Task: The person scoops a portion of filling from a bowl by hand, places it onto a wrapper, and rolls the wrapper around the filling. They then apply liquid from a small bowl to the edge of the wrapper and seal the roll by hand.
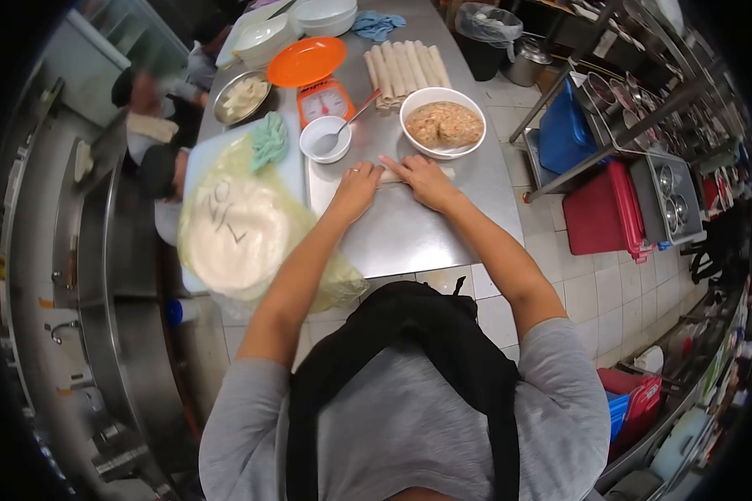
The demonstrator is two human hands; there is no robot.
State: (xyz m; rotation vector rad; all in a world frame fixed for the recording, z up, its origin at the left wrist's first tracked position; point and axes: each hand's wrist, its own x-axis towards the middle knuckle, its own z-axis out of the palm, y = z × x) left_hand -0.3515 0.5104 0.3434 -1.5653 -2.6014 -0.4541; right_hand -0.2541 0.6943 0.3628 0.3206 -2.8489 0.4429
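On the steel table, a pale rolled wrapper (449,173) lies under my two hands; most of it is covered by my fingers. My left hand (358,190) is curled over its left part, and my right hand (424,179) presses on it from the right, the fingertips of both nearly meeting. Just beyond stands a white bowl of chunky filling (444,123). To its left, a small white bowl (325,140) has a spoon (355,115) leaning in it. Several finished rolls (405,71) lie side by side behind. Round pale wrappers (234,225) sit in a marked plastic bag at left.
An orange kitchen scale (324,100) stands behind the small bowl, near a metal bowl (242,98) with pale pieces. A green cloth (269,142) lies on the cutting board (194,175). Other people work at the left. A rack with bins (606,209) stands at right.
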